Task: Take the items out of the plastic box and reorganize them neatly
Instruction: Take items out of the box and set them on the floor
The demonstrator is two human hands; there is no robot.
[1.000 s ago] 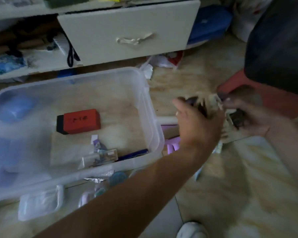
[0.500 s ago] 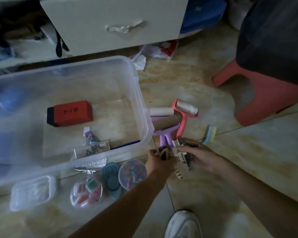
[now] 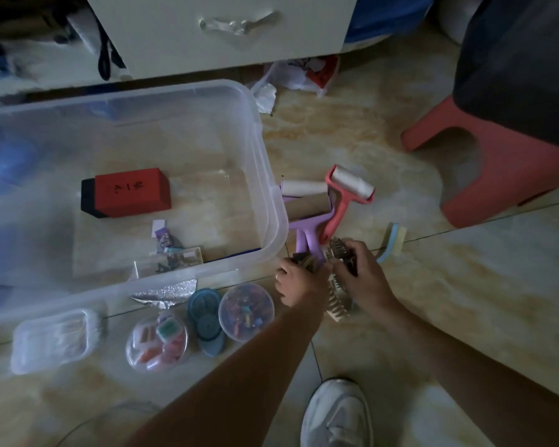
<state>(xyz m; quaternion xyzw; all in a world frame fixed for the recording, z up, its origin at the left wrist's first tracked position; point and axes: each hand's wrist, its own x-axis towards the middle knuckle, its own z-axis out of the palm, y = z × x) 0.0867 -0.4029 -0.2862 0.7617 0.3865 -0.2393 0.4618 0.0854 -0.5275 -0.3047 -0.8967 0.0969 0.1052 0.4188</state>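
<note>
I see the plastic box [image 3: 268, 201] on the floor [image 3: 400, 317] at the left, in front of the drawer front [image 3: 220, 27]. Inside it a block-shaped box [image 3: 126, 196] lies toward the back, with small scraps [image 3: 167, 240] nearer me. Just right of the box, three lint rollers [image 3: 317, 208] lie side by side, touching. A scrub brush [image 3: 392, 241] lies right of them, and the stool [image 3: 497, 175] stands farther right and behind. In front of the box runs a row: a flat case [image 3: 50, 340] at the left, then a round tub [image 3: 157, 345], a stack of lids [image 3: 207, 317] and a second round tub [image 3: 246, 312]. My hands, left [image 3: 299, 283] and right [image 3: 360, 277], meet just before the rollers' handles, over a pile of hair clips [image 3: 336, 304]. A shoe [image 3: 336, 414] is nearest me.
</note>
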